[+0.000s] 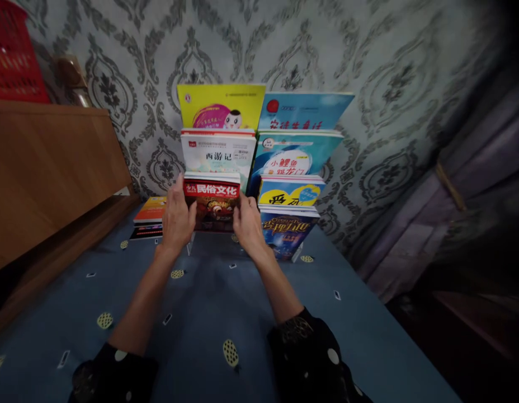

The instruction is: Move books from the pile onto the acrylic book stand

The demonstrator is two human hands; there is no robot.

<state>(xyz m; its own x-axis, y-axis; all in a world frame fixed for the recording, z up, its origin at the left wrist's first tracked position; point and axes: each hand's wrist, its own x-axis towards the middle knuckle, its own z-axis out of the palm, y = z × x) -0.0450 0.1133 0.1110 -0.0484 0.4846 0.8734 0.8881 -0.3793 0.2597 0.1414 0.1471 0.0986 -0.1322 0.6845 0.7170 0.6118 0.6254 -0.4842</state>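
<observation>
Between my two hands stands a dark red book (213, 210) with white lettering, at the front of the left row. My left hand (177, 215) grips its left edge, and my right hand (249, 221) grips its right edge; both are closed on it. Behind it rise a white book (217, 154) and a yellow-green book (221, 106). In the right row, a dark blue book (287, 232) stands in front of a yellow and blue book (291, 191), a teal book (299, 151) and a blue book (305, 109). Parts of a clear stand show below the rows.
A few flat books (150, 212) lie left of my left hand. The table has a blue patterned cloth (201, 313). On the left is a wooden cabinet (53, 173) with a red basket (16, 56) on top. A patterned wall (251, 45) is behind, and a curtain (444, 207) hangs at right.
</observation>
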